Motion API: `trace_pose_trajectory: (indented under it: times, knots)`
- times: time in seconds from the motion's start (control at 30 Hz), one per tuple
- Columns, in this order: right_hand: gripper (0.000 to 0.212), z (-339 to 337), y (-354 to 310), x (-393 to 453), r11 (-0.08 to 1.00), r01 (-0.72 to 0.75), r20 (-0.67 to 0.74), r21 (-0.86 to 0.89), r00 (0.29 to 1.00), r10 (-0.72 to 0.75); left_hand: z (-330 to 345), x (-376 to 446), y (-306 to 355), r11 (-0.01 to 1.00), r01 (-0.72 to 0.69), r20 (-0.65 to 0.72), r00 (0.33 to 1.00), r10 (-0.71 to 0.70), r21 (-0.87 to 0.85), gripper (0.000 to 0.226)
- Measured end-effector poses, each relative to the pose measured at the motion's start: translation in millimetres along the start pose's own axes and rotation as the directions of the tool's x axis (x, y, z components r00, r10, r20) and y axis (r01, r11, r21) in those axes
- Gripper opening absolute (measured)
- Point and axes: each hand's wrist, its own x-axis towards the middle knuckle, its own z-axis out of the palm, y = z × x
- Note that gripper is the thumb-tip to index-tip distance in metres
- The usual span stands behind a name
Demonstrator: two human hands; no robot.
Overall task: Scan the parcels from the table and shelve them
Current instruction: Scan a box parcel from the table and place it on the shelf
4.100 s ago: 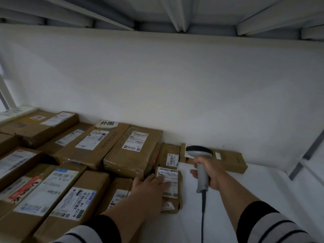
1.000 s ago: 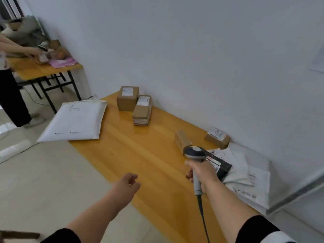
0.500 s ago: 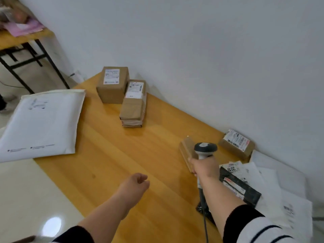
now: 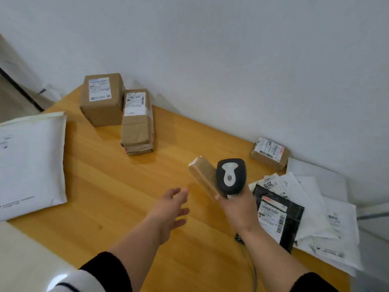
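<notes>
Head camera looks down on a long yellow wooden table (image 4: 117,186) set against a white wall (image 4: 231,60). My right hand (image 4: 237,209) is wrapped round the grip of a dark grey handheld barcode scanner with a pale trigger panel (image 4: 231,175), fingers clamped on the handle, its head pointing away from me; a thin cable (image 4: 253,270) hangs from it beneath my forearm. My left hand (image 4: 171,207) reaches out over the table with fingers spread and slightly relaxed, holding nothing, its tips just short of a small narrow brown cardboard parcel (image 4: 203,175). That parcel lies on the tabletop just to the left of the scanner head, partly hidden behind it.

Further back on the left, a squat brown cardboard box with a white shipping label on top (image 4: 102,98) stands near the wall, and touching its right side is a stack of flat brown taped parcels with a white label (image 4: 136,121). A large white padded mailer (image 4: 31,163) overhangs the table's left end. By the wall on the right sits a small brown box with a barcode label (image 4: 269,153). Just right of my right wrist lies a black plastic mailer bag with a white label (image 4: 277,218), resting on a spread of white plastic mailers (image 4: 328,224).
</notes>
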Motion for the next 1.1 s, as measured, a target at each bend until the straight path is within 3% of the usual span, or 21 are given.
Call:
trace_pose_trajectory:
  times: [0.13, 0.2, 0.33, 0.4, 0.5, 0.67, 0.93, 1.1]
  knots:
    - [0.054, -3, -8, -43, 0.989, 0.139, 0.102, 0.046, 0.984, -0.143, -5, -10, 23, 0.949, 0.109, 0.055, 0.994, -0.097, -0.297, 0.063]
    - [0.051, -3, -11, -59, 0.983, 0.185, 0.156, -0.009, 0.971, -0.181, -12, -18, 30, 0.940, 0.145, 0.086, 0.989, -0.124, -0.309, 0.065]
    - [0.052, -9, -19, -81, 0.977, 0.210, 0.180, 0.025, 0.961, -0.211, -28, -30, 25, 0.949, 0.116, 0.112, 0.990, -0.087, -0.295, 0.042]
    - [0.054, -14, -26, -91, 0.980, 0.165, 0.164, 0.113, 0.969, -0.183, -39, -36, 21, 0.947, 0.060, 0.170, 0.985, -0.005, -0.316, 0.035]
    - [0.037, -20, -33, -103, 0.958, 0.068, 0.106, 0.279, 0.989, -0.101, -51, -48, 14, 0.920, -0.016, 0.219, 0.969, 0.110, -0.391, 0.044]
    - [0.017, -27, -49, -124, 0.917, 0.000, 0.068, 0.398, 0.997, -0.030, -63, -68, 7, 0.898, -0.067, 0.246, 0.950, 0.190, -0.434, 0.038]
    - [0.016, -37, -62, -159, 0.903, -0.003, 0.101, 0.430, 0.994, -0.045, -84, -87, 7, 0.881, -0.145, 0.231, 0.934, 0.272, -0.450, 0.038]
    - [0.019, -30, -62, -178, 0.829, -0.053, 0.143, 0.557, 0.989, -0.032, -89, -98, -1, 0.882, -0.223, 0.150, 0.939, 0.308, -0.415, 0.032]
